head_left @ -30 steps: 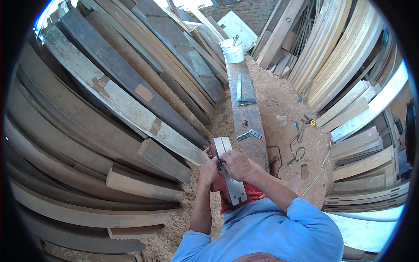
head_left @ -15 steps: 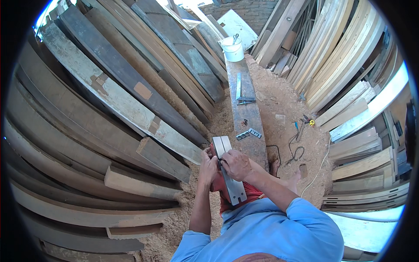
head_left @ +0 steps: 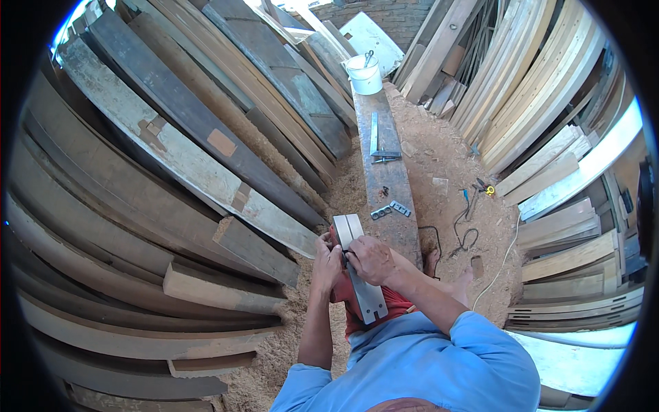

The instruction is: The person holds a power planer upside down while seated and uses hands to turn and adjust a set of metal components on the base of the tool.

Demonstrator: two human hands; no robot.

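Observation:
An electric hand planer [head_left: 371,299] with a red body rests across my lap, its pale metal sole facing up. My left hand [head_left: 327,259] is closed against the planer's left side, with the fingertips at its middle gap. Bent over the same gap from the right, my right hand [head_left: 371,259] has its fingers pinched together. Something small and dark shows between the fingertips of both hands, too hidden to name. Beyond the planer, two small slotted metal pieces [head_left: 391,210] and some small dark bits [head_left: 384,191] lie on the bench [head_left: 382,127].
Farther along the bench are a metal square-shaped tool [head_left: 375,143] and a white bucket [head_left: 364,75] with scissors-like handles in it. Boards [head_left: 206,172] lean at left. A dark cord [head_left: 468,237] and yellow-handled tool [head_left: 489,191] lie on the shavings-covered floor at right.
My right hand's fingers have shifted very slightly over the planer's gap. The view has moved a little; otherwise things stay where they were.

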